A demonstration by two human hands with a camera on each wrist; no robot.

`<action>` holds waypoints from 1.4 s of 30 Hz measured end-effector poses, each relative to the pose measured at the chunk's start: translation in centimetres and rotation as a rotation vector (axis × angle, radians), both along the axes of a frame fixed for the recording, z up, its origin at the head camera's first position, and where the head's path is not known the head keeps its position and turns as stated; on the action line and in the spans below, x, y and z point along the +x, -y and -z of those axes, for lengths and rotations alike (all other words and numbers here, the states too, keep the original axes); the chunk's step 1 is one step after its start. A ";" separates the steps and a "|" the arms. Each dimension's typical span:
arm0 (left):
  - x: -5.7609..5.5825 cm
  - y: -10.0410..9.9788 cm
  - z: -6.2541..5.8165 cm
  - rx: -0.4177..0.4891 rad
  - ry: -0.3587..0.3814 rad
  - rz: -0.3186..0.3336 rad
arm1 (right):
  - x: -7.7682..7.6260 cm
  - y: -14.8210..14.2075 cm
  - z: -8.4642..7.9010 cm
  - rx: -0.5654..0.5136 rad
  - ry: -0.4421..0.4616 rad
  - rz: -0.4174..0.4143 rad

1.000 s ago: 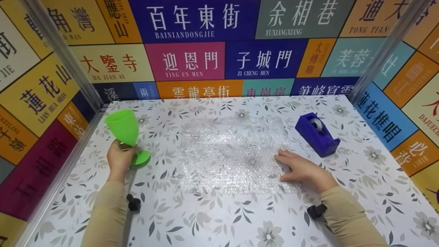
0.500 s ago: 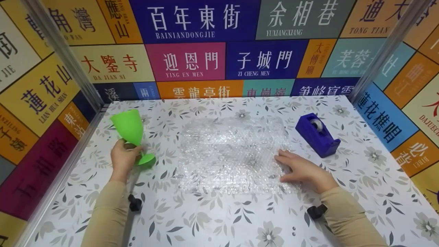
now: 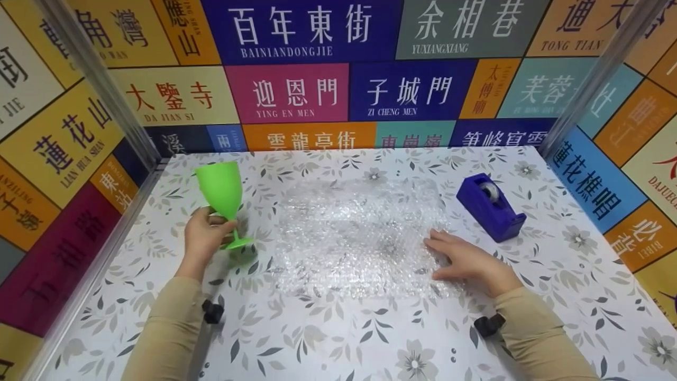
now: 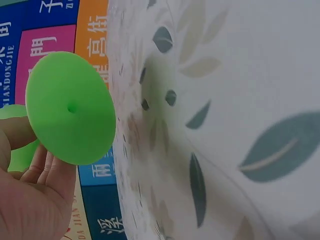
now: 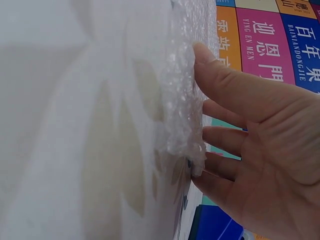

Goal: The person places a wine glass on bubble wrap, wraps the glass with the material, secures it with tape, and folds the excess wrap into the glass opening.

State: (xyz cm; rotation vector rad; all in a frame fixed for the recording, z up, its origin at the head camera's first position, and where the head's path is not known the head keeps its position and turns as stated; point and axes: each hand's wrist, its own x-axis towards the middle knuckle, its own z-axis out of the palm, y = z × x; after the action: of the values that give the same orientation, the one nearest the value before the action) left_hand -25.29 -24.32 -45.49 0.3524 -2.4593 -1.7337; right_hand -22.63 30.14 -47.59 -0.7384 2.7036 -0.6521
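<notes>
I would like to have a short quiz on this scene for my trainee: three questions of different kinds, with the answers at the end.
1. Which hand holds the green goblet?
A. right
B. both
C. left

2. True or false: in the head view, the tape dispenser stands to the right of the bubble wrap.

3. Does the base of the green goblet rest on the table, and which view settles it?

Key
1. C, the left hand.
2. True.
3. No; the left wrist view shows its underside, clear of the table.
</notes>
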 end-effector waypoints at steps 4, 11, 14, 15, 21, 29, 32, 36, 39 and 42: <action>0.2 -0.9 -0.5 0.013 -0.001 0.042 | 0.0 0.0 0.0 0.006 0.003 0.001; 0.5 -2.5 -1.2 0.077 0.050 0.107 | -0.2 -0.1 0.2 0.007 0.003 -0.005; 0.7 -3.2 -1.6 0.094 0.077 0.134 | -0.2 -0.2 0.3 0.005 0.004 -0.007; 0.7 -3.4 -1.7 0.099 0.086 0.142 | -0.2 -0.2 0.3 0.002 0.005 -0.007; 1.2 -4.7 -2.0 0.131 0.134 0.174 | -0.2 -0.2 0.4 -0.007 0.012 0.002; 1.9 -6.4 -1.5 0.144 0.163 0.213 | -0.2 -0.1 0.3 -0.015 0.006 -0.001; 2.2 -7.0 -1.3 0.130 0.173 0.216 | -0.2 -0.1 0.4 -0.015 0.005 -0.001; 2.6 -7.7 -1.0 0.100 0.184 0.216 | -0.2 -0.1 0.4 -0.008 0.007 0.003; 2.7 -8.0 -0.7 0.088 0.192 0.225 | -0.2 0.0 0.3 -0.003 0.008 0.004; 2.9 -8.4 -0.4 0.082 0.198 0.234 | -0.2 0.0 0.2 -0.004 0.005 -0.001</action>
State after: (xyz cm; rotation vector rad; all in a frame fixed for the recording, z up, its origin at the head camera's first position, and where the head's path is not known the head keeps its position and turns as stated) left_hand -22.42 -15.94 -45.11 0.2646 -2.6667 -1.9834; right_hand -22.87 30.18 -47.81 -0.7386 2.6976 -0.6579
